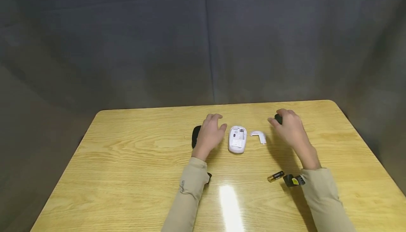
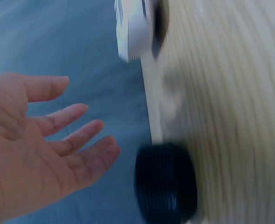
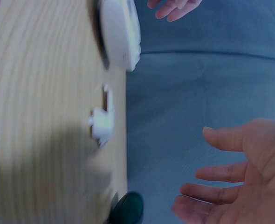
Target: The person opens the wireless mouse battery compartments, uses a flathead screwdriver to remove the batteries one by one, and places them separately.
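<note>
A white computer mouse lies belly up on the table, its battery bay uncovered. Right of it is its curved white cover, seen edge-on as a white cover in the right wrist view. My left hand hovers left of the mouse, fingers spread and holding nothing. Partly behind that hand sits a black rounded object. My right hand is above the table at the right, its fingers relaxed around air. A dark green object is on the table close by it.
A black and gold battery lies near my right wrist. Black wrist camera mounts stick out at the sleeves. The wooden table ends at a dark grey curtain behind.
</note>
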A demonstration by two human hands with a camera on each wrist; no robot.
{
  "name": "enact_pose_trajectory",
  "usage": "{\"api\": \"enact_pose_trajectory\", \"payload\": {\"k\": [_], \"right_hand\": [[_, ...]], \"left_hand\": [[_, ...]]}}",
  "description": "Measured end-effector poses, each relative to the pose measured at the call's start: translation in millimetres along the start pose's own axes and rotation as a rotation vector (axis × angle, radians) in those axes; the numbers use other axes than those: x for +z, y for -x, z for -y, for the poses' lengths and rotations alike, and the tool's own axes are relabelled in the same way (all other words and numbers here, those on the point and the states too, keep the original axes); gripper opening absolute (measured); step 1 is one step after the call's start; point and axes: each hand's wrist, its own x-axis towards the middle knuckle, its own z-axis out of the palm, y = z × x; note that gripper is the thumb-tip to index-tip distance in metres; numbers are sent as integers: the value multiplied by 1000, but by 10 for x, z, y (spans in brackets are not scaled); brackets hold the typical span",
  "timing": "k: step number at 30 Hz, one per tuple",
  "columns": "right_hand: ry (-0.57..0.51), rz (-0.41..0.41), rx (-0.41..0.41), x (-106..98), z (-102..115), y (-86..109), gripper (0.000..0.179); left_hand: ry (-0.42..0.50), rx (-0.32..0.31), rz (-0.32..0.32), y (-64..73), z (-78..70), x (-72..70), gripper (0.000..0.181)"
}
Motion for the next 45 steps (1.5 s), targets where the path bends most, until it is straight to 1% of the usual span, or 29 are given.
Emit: {"api": "enact_pose_trajectory", "payload": {"k": [3, 6, 9, 12, 15, 18, 21, 23, 28, 32, 37, 41, 45], "right_hand": [[-26, -27, -26, -7, 81, 14, 54], [-51, -62, -57, -10, 163, 24, 56], [-64, -74, -79, -2, 235, 23, 55], [-72, -60, -86, 3, 296, 13, 55], [-82, -41, -92, 7, 350, -8, 55], [-94, -39, -107, 21, 406, -33, 55], [-113, -43, -118, 41, 473, -55, 55], [-126, -38, -125, 52, 530, -69, 55], [-141, -27, -127, 93, 670, -101, 56], [-160, -15, -130, 150, 757, -120, 56], [-172, 41, -134, 243, 862, -134, 59], [-158, 100, -140, 321, 940, -141, 63], [-155, 136, -149, 380, 1013, -144, 66]], "left_hand": [[5, 28, -27, 19, 89, -111, 42], [-15, 62, -53, 38, 178, -218, 43], [-42, 83, -49, 71, 251, -319, 45], [-58, 88, -25, 103, 311, -408, 47], [-60, 75, 7, 118, 382, -488, 51], [-57, 39, 26, 127, 453, -559, 54], [-59, -1, 29, 135, 506, -622, 58], [-65, -14, 27, 134, 536, -650, 59], [-52, -15, 41, 143, 579, -693, 61], [-33, -1, 65, 152, 608, -684, 62], [-19, 25, 120, 177, 655, -660, 64], [-40, 25, 172, 224, 781, -685, 66], [-59, -6, 191, 290, 922, -770, 67]]}}
